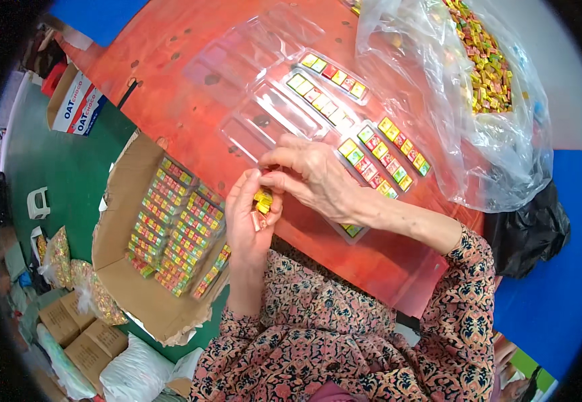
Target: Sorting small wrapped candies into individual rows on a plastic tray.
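Note:
My left hand [249,206] is curled round several small wrapped candies [262,201], mostly yellow, with a pale red one near the palm's lower edge. Over it reaches my right hand [314,175], its thumb and fingers pinched against the left fingertips; whatever they grip is hidden. Just beyond both hands lies a see-through plastic tray [240,142] with bare compartments. To its right, another tray holds rows of yellow, red and green candies [321,100]. Further candy rows [378,167] fill a tray beside my right wrist, and my forearm covers part of it.
A large see-through bag [505,157] of loose candies [482,67] lies at the table's far right. Left of the red table [183,144] stands an open carton [120,194] with filled trays. A black bag [529,234] is at the right; brown boxes [93,348] sit lower left.

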